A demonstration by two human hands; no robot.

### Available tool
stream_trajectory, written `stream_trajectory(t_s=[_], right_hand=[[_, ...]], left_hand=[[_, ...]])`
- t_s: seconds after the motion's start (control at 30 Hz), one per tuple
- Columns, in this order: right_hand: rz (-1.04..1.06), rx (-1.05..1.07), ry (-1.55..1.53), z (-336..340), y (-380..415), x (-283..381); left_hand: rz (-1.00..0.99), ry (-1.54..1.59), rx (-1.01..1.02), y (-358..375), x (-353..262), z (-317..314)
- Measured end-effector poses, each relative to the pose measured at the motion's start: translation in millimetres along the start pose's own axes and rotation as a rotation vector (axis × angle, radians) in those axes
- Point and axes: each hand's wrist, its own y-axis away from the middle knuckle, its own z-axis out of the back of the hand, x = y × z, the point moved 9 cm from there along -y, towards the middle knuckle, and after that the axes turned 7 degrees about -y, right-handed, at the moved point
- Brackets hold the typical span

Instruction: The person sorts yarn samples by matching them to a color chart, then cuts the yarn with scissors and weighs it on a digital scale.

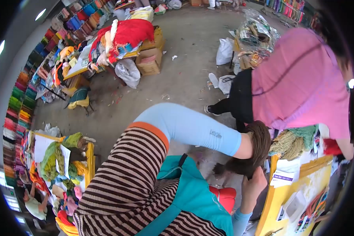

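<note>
A brown yarn skein (260, 143) is looped around my left wrist (246, 145), at the end of a light blue sleeve cover. The yarn hides the fingers of my left hand. Just below the loop, my right hand (255, 184) is closed, its curled fingers against the hanging lower part of the brown yarn. Between my arms is a teal apron (192, 192) over a striped top. Beige and green yarn (289, 143) lies beside the skein, on the near end of a yellow table (277, 196).
A co-worker in a pink top (299, 78) leans over close by on the right. Papers (283, 177) and a white tray (297, 204) lie on the yellow table. Yarn-covered tables stand at left, a cardboard box (149, 63) and white sacks on the floor.
</note>
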Motion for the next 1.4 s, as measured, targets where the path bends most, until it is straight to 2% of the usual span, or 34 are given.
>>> stream_trajectory(t_s=[0.07, 0.17, 0.2, 0.27, 0.3, 0.37, 0.43, 0.47, 0.57, 0.63, 0.73, 0.83, 0.87, 0.97, 1.03, 1.07, 1.13, 1.2, 1.27, 1.3, 1.37, 1.4], right_hand=[[-0.009, 0.120, 0.049, -28, 0, 6], [0.032, 0.190, 0.000, -60, 4, 25], [0.030, 0.184, 0.003, -66, 6, 28], [0.063, 0.136, -0.082, -75, 14, 37], [0.058, 0.135, -0.079, -81, 19, 38], [0.051, 0.073, -0.110, -86, 28, 44], [0.052, 0.055, -0.148, -91, 34, 60], [0.019, 0.035, -0.202, -94, 37, 56], [-0.018, 0.043, -0.295, -103, 34, 81], [-0.042, 0.082, -0.392, -115, 26, 99], [-0.081, 0.263, -0.488, -139, 11, 134], [0.061, 0.371, -0.482, -159, 2, 168], [0.007, 0.413, -0.508, -166, -1, 171], [0.058, 0.586, -0.509, -198, -8, 178], [-0.011, 0.661, -0.596, -223, -8, 181], [-0.098, 0.814, -0.597, -245, -5, 172], [-0.154, 0.899, -0.806, -256, 9, 214], [-0.017, 0.920, -0.806, -271, 23, 248], [0.234, 0.799, -0.728, -282, 37, 275], [0.264, 0.748, -0.615, -280, 42, 286], [0.249, 0.699, -0.445, -278, 48, 307], [0.262, 0.709, -0.443, -284, 49, 305]], left_hand=[[-0.082, 0.035, 0.272, 21, -4, -47], [-0.241, 0.092, 0.683, 61, -13, -108], [-0.384, 0.030, 0.789, 68, -27, -75], [-0.621, -0.089, 0.927, 97, -44, -53], [-0.627, -0.089, 0.924, 108, -45, -72], [-0.662, 0.128, 1.063, 145, -54, -120], [-0.663, 0.243, 1.124, 187, -63, -140], [-0.614, 0.296, 1.117, 204, -61, -145], [-0.160, 0.683, 0.946, 255, -44, -110], [0.126, 0.991, 0.738, 285, -35, -88], [0.383, 1.264, 0.373, 315, -34, -58], [0.520, 1.318, 0.076, 334, -39, -33], [0.559, 1.314, -0.005, 338, -38, -25], [0.678, 1.249, -0.199, 355, -27, -3], [0.771, 1.182, -0.280, 371, -14, 5], [0.827, 1.150, -0.306, 385, -9, 6], [0.956, 1.078, -0.342, 418, -4, 4], [1.096, 0.994, -0.366, 452, -5, -2], [1.241, 0.884, -0.346, 479, -15, -12], [1.285, 0.850, -0.264, 486, -20, -18], [1.247, 0.873, 0.271, 488, -33, -39], [1.260, 0.873, 0.260, 491, -35, -32]])
